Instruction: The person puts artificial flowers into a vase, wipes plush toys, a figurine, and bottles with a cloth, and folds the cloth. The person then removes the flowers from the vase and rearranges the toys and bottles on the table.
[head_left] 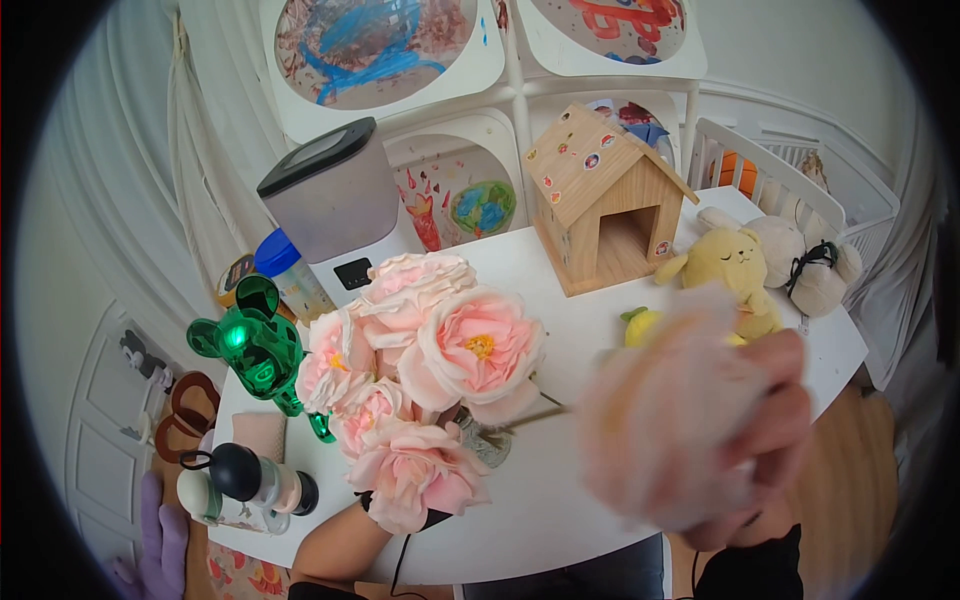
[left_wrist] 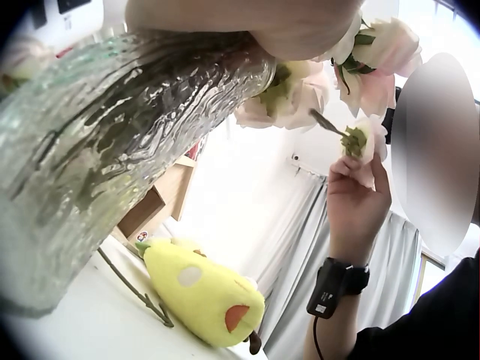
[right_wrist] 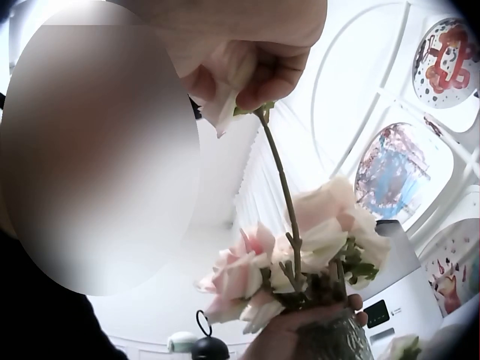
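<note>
1. Painted panels (head_left: 375,45) stand behind the white tabletop (head_left: 560,520), where a wooden toy house (head_left: 570,165) sits near the far edge.
2. Raised above the tabletop's right side is the loose rose (head_left: 655,420); the right hand (left_wrist: 356,202) pinches it just under the bloom. Its stem (right_wrist: 280,169) slants down toward the other roses (head_left: 480,345); whether the tip touches them, I can't tell.
3. The left hand (left_wrist: 255,19) grips the glass vase (left_wrist: 112,165) near its mouth.
4. That rose looks light, its petals soft and easily bruised, its stem fairly stiff; the upper stem seems the best hold.
5. The vase is probably heavier, breakable and slick if wet, though its ridges should help.
6. Marks beside the machine's dark panel (head_left: 353,274) and on the wrist box (left_wrist: 326,289) are too small to read.
</note>
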